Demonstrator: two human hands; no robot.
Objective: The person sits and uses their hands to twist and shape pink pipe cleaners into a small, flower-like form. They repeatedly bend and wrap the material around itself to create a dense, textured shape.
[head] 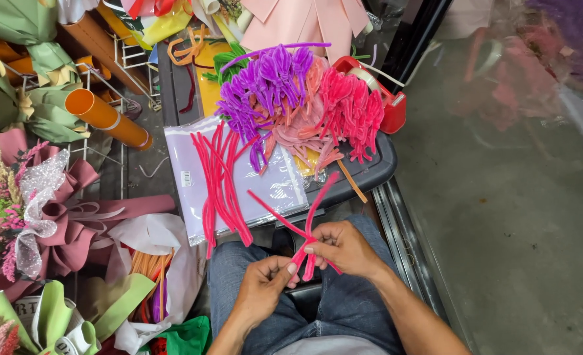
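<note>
Both hands work above the lap, over blue jeans (344, 309). Left hand (262, 289) has fingers curled, thumb and forefinger pinched on the lower ends of crossed pink pipe cleaners (308, 223). Right hand (344, 246) is closed around the crossing point; stems fan upward from it. How many stems are in the bunch is unclear, possibly three. Loose pink pipe cleaners (219, 181) lie on a lilac sheet (275, 181) (near the knees). Beyond: purple pipe-cleaner flowers (265, 85), pink ones (354, 112), red tape dispenser (386, 98).

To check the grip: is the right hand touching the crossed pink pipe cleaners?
Touching. The head view shows the right hand with fingers closed on the crossed pink pipe cleaners; the left hand pinches them too.
</note>
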